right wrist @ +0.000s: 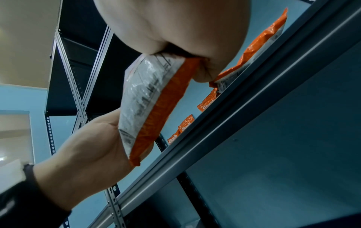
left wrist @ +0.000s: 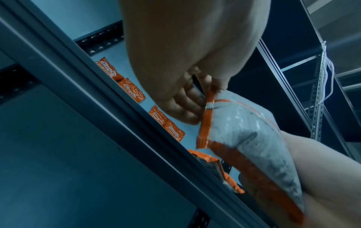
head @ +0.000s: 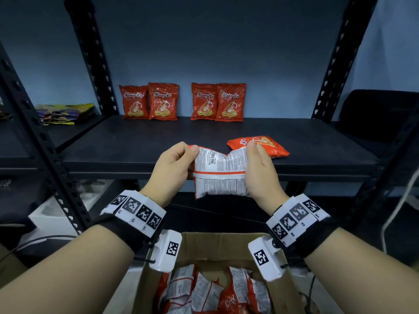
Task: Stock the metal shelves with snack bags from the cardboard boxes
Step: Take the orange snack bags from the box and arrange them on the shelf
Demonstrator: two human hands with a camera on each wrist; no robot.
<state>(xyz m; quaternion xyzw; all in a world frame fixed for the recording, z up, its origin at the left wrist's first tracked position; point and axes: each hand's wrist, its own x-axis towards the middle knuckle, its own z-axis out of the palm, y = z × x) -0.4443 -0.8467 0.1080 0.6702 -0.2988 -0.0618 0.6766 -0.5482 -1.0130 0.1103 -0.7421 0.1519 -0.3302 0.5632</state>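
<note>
The held snack bag (head: 218, 175) shows only its printed back, the small text unreadable. The cardboard box (head: 226, 242) is cut off at the head view's bottom edge. The stack of bags (head: 64, 114) on the neighbouring shelf is too blurred to identify.

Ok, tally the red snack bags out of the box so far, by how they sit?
Standing upright at the back of the shelf: 4
Lying flat on the shelf: 1
Held between the left hand and right hand: 1
Total: 6

Blue wall (head: 204, 41) behind; dark chair (head: 381, 114), possibly, at right; dim light.
</note>
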